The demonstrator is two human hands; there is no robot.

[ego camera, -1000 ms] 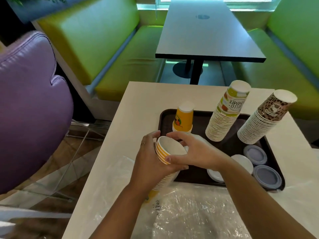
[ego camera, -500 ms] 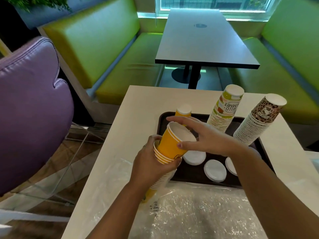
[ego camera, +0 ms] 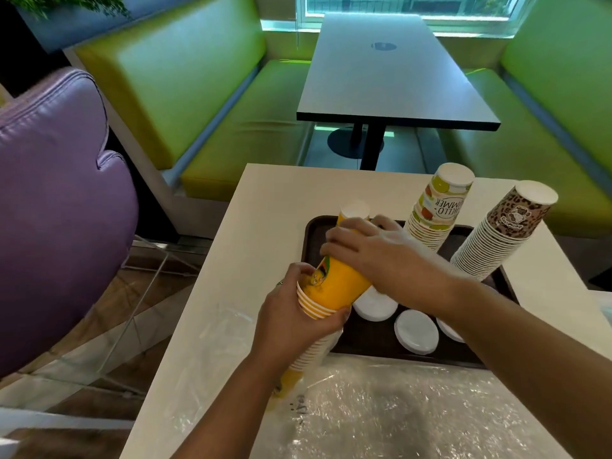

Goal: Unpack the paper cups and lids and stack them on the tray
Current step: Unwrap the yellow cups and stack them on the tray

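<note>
Green booth seats (ego camera: 198, 104) are seen behind a white table (ego camera: 265, 207) bearing a dark tray (ego camera: 381, 351). A nested stack of yellow cups (ego camera: 314, 336) is gripped by the left hand (ego camera: 291, 323), while one yellow cup (ego camera: 344, 286) is held over the tray's near-left corner in the right hand (ego camera: 381, 256).

Head view looks down, close over table (ego camera: 265, 207)
</note>
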